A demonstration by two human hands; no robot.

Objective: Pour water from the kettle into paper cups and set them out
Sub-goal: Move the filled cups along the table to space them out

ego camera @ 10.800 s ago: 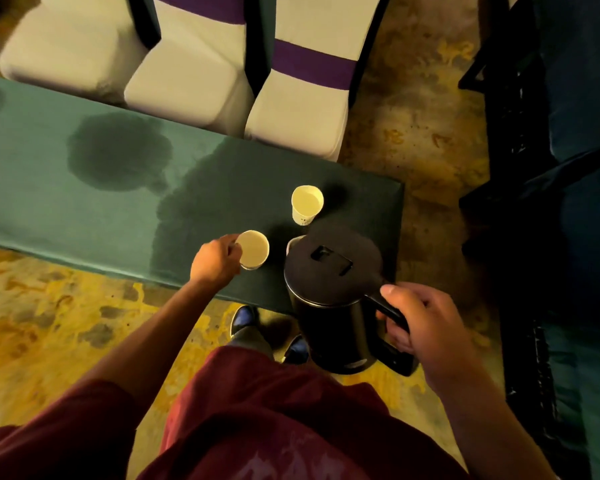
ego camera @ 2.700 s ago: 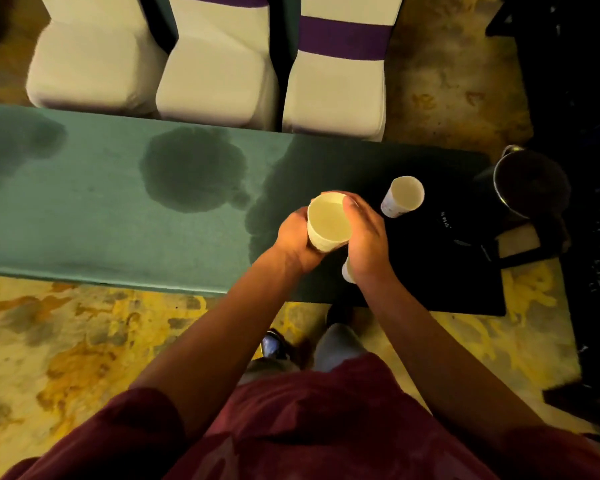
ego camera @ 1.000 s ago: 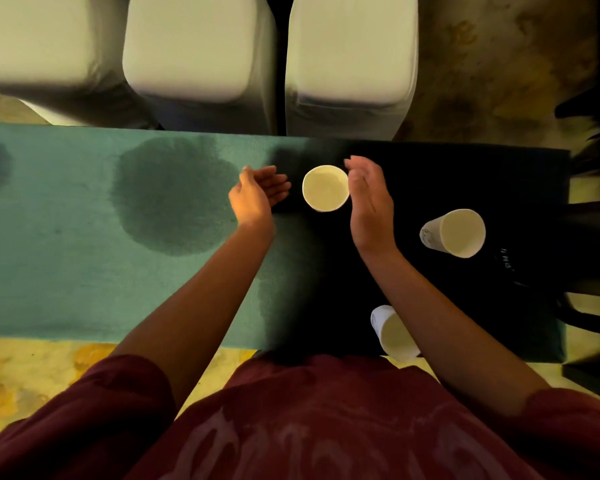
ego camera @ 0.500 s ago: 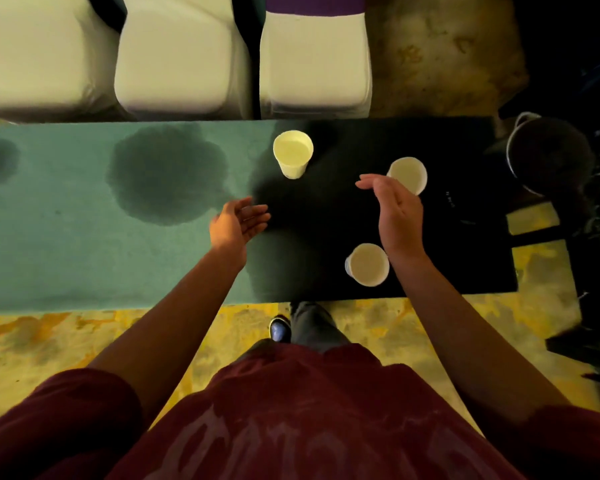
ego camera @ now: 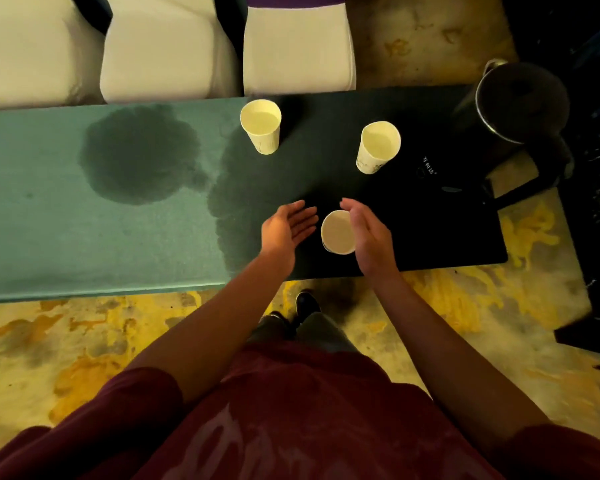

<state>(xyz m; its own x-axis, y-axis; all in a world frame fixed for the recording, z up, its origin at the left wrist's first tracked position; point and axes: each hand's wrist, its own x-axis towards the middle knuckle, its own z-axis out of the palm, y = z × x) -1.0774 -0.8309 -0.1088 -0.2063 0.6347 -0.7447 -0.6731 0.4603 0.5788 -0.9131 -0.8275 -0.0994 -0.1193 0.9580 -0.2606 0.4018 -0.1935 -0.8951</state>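
Observation:
Three white paper cups stand on the green table. One cup is at the far edge, a second cup is to its right, and a third cup stands near the front edge. My left hand is open just left of the near cup, not touching it. My right hand is open against that cup's right side, fingers straight. The black kettle stands at the far right, off the table's end, with its lid open.
Dark wet patches spread over the tablecloth left of the cups. Three white-covered chairs line the table's far side. Dark furniture fills the right edge. My shoes show below the table's front edge on the yellow patterned floor.
Both hands let go of the cup set at the far edge and drew back toward me. They now flank the near cup, the right hand having come down beside it.

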